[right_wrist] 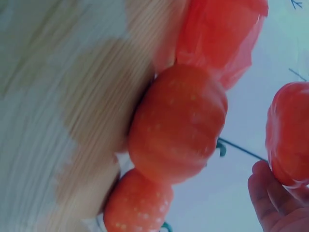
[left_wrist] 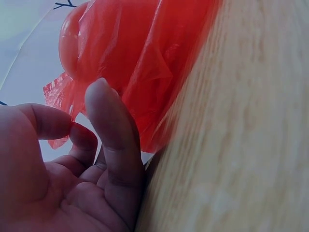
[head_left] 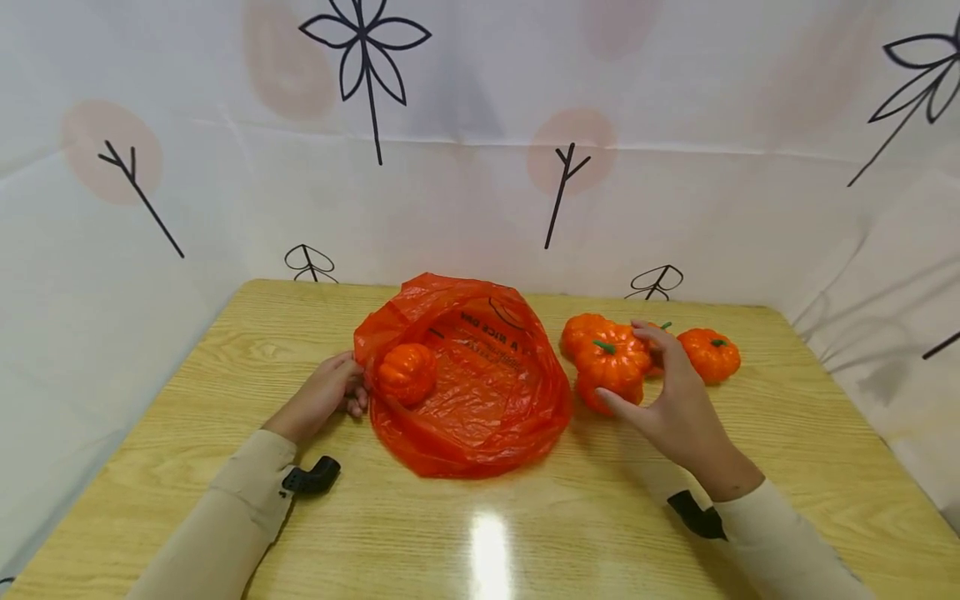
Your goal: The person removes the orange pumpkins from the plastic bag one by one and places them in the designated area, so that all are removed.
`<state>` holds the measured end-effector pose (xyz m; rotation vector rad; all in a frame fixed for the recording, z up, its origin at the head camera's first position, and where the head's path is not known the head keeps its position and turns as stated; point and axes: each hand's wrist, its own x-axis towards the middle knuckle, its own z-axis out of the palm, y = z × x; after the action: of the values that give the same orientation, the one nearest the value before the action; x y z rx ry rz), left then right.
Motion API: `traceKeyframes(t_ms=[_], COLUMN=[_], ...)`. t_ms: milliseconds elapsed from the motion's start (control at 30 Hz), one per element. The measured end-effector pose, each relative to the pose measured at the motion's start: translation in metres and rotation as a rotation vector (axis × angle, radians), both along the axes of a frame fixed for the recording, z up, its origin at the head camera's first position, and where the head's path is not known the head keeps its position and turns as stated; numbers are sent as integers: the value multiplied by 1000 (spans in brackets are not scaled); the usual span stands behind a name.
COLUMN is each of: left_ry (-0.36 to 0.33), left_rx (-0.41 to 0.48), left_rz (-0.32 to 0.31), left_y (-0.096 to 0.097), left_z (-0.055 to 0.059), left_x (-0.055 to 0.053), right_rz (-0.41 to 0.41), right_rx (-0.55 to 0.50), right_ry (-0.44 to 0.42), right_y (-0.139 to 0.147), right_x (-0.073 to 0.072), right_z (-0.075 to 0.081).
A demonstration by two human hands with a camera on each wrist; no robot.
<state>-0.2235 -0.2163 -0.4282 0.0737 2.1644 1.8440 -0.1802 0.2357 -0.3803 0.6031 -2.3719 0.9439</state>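
Observation:
A thin red plastic bag lies with its mouth wide apart on the table, and one small orange toy pumpkin sits inside at its left. My left hand pinches the bag's left edge between thumb and finger; the pinched film shows in the left wrist view. To the right of the bag, my right hand grips a pumpkin with a green stem between thumb and fingers. In the right wrist view that held pumpkin is raised off the table, apart from the pumpkins standing there.
Under and behind the held one, more pumpkins stand on the table, including a large one and one farther right. The wooden table meets a patterned white cloth at the back. Black devices are strapped at both wrists.

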Motion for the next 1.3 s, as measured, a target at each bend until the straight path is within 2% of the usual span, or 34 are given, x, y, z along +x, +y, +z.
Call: traceKeyframes(t_ms=[167,333,600,800,933,1300], left_ry=[-6,-11,-2,-2,-4,5], left_rx=[6,8,9,-1,-4,6], left_rz=[1,7,19,19,15,7], left_y=[1,1,1,1,1,1], left_z=[1,2,0,-2,-2,-2], left_x=[1,2,1,-1,-2,0], right_rz=[0,-6,-26,-102,-121,-62], right_rx=[-27,-58,-18,36,60,129], right_ry=[-16,-80,-154,-210,-222,-336], right_y=[8,17,35,44,51,76], right_x=[-2,-6,-11,-12,-14,-16], right_z=[2,4,8,13,16,18])
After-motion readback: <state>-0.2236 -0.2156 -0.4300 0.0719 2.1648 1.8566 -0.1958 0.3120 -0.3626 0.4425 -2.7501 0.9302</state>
